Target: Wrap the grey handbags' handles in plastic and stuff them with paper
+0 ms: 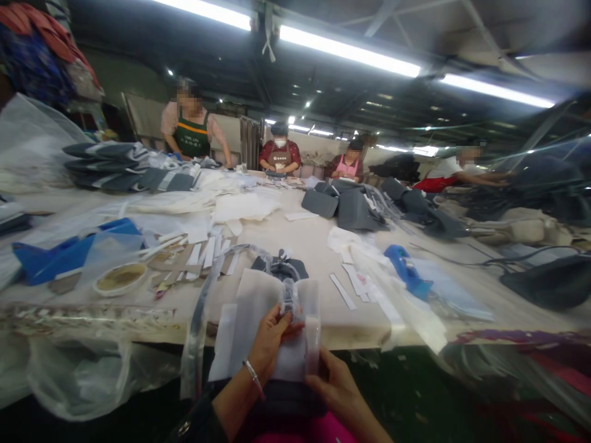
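Dark sleeve [196,424]: 7 o'clock
Dark bag [293,397]: 6 o'clock, at the desk [355,332] edge
White sheet [256,320]: over the bag, could skew under a loose hold
Grey strap [196,332]: hangs at 9 o'clock from it, could snag
Left hand [269,344]: thumb and fingers pinching the plastic-wrapped handle [290,292]
Right hand [338,384]: half curled, thumb on a pale strip [313,341]; whether pinching, cannot tell

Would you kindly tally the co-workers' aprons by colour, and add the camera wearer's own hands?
Green apron: 1
Brown apron: 1
Pink apron: 1
Red apron: 1
Wearer's hands, left hand and right hand: 2
Total: 6
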`<action>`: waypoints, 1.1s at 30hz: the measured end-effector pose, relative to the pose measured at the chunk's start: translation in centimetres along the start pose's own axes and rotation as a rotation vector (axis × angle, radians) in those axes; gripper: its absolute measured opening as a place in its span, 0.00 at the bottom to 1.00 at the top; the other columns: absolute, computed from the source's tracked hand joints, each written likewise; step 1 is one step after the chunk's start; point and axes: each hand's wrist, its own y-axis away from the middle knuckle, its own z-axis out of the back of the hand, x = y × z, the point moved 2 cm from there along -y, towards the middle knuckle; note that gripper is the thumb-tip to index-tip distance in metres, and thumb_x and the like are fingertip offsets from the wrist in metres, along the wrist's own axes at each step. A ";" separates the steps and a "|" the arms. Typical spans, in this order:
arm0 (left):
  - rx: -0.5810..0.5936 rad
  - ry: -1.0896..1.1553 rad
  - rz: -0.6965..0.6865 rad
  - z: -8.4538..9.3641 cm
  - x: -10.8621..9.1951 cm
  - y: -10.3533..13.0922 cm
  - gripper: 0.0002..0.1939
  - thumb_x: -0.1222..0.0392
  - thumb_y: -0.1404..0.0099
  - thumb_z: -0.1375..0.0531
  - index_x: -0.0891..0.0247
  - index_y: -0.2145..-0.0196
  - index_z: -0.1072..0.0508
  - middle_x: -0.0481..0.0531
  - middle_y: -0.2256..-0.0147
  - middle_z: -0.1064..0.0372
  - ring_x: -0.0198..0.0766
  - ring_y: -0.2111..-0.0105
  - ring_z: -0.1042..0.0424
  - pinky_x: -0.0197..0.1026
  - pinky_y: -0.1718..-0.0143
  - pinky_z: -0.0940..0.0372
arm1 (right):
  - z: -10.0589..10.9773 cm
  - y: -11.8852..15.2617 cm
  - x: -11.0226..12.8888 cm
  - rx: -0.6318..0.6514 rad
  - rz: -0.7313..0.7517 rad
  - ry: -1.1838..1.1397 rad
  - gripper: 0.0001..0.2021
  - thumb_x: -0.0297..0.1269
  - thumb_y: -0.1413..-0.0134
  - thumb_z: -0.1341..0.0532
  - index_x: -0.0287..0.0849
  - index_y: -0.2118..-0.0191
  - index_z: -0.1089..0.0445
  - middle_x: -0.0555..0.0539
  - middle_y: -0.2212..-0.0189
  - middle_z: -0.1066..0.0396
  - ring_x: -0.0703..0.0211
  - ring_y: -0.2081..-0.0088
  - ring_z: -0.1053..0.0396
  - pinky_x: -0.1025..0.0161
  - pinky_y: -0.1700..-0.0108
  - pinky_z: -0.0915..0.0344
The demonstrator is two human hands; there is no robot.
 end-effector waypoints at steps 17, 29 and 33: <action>0.070 -0.185 -0.107 -1.2 1.7 3.0 0.22 0.47 0.41 0.36 0.66 0.56 0.24 0.56 0.58 0.23 0.48 0.57 0.26 0.43 0.55 0.33 | -1.2 -0.8 1.3 -0.125 0.013 -0.100 0.06 0.32 0.50 0.44 0.40 0.67 0.31 0.57 0.83 0.39 0.69 0.86 0.46 0.70 0.82 0.49; 0.121 -0.215 -0.081 -0.9 2.7 4.3 0.22 0.51 0.38 0.37 0.64 0.49 0.28 0.58 0.50 0.27 0.51 0.49 0.29 0.48 0.44 0.37 | -1.4 -1.3 1.8 -0.151 -0.066 -0.185 0.07 0.30 0.51 0.42 0.44 0.67 0.41 0.58 0.81 0.34 0.70 0.87 0.45 0.72 0.86 0.51; 0.066 -0.159 -0.046 -0.9 3.2 4.2 0.25 0.51 0.40 0.36 0.65 0.48 0.28 0.58 0.52 0.25 0.51 0.51 0.28 0.47 0.48 0.34 | -1.5 -1.3 1.8 -0.152 -0.106 -0.169 0.10 0.28 0.54 0.42 0.45 0.65 0.42 0.58 0.80 0.33 0.69 0.87 0.43 0.73 0.86 0.49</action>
